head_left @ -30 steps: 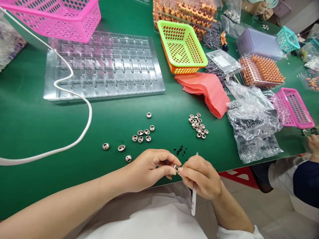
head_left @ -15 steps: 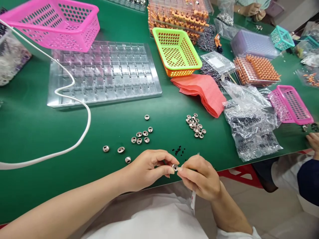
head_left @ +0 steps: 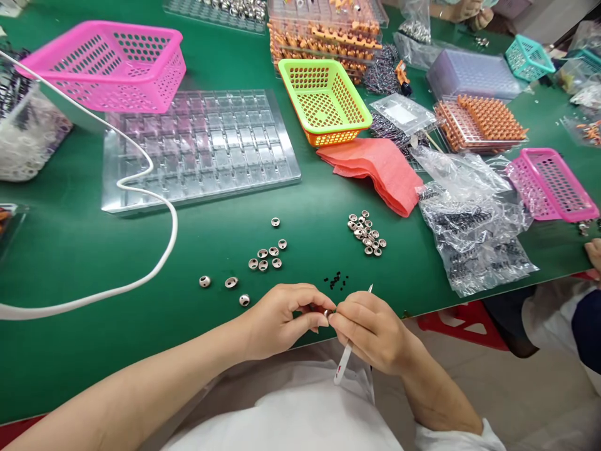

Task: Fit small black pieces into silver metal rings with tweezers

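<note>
My left hand (head_left: 285,321) is closed, pinching a small rounded silver metal piece (head_left: 327,314) between thumb and fingertips at the table's front edge. Against its right side press the fingertips of my right hand (head_left: 373,331), which also keeps white tweezers (head_left: 344,362) tucked in its grip, their tips pointing up past the knuckles. Fingers cover most of the piece. Just beyond my hands lie tiny black bits (head_left: 336,280). Similar hollow metal pieces with holes (head_left: 263,265) are spread to the left, and a tighter cluster (head_left: 368,241) of them sits to the right.
A white cable (head_left: 174,235) curves over the green table at left. Behind are a clear compartment tray (head_left: 201,150), a pink basket (head_left: 107,88), a lime basket (head_left: 323,100) and a red cloth (head_left: 375,172). Plastic bags (head_left: 474,238) lie right; a co-worker's hand (head_left: 594,254) shows at the edge.
The tweezers' lower end has swung left in my right hand. The metal piece has turned, its open face now mostly hidden. The view has shifted slightly.
</note>
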### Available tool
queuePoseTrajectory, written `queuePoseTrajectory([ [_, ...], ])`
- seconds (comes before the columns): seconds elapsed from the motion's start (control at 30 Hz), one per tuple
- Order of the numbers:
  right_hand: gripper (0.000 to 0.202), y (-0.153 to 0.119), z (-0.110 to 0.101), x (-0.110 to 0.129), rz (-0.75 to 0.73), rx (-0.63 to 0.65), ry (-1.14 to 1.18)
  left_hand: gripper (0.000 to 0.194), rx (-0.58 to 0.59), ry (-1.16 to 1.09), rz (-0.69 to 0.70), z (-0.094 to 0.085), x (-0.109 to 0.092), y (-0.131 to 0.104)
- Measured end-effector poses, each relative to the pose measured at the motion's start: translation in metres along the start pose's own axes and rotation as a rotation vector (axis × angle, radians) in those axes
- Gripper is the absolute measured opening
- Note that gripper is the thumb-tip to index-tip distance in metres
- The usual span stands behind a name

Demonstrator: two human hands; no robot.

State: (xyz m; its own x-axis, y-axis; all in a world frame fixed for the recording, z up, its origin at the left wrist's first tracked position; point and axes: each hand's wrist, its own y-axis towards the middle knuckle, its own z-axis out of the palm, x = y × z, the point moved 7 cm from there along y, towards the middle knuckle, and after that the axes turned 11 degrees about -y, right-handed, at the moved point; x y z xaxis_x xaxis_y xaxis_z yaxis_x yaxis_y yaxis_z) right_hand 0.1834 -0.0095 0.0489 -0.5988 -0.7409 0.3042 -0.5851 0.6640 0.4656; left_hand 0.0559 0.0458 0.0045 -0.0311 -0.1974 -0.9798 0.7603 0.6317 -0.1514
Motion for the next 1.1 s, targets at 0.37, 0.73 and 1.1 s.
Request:
queuePoseTrajectory([
  [0.37, 0.011, -0.007, 0.016, -0.009, 0.114, 0.069, 0.010, 0.018, -0.002, 0.322, -0.020, -0.001, -0.005, -0.002],
  [0.73, 0.019, -0.047, -0.015, -0.041, 0.340, -0.247, -0.007, 0.027, -0.357, 1.068, -0.181, -0.096, -0.021, -0.022],
  [1.1, 0.017, -0.043, -0.022, -0.039, 0.377, -0.338, -0.043, 0.050, -0.053, 0.965, 0.164, -0.017, -0.033, 0.124],
])
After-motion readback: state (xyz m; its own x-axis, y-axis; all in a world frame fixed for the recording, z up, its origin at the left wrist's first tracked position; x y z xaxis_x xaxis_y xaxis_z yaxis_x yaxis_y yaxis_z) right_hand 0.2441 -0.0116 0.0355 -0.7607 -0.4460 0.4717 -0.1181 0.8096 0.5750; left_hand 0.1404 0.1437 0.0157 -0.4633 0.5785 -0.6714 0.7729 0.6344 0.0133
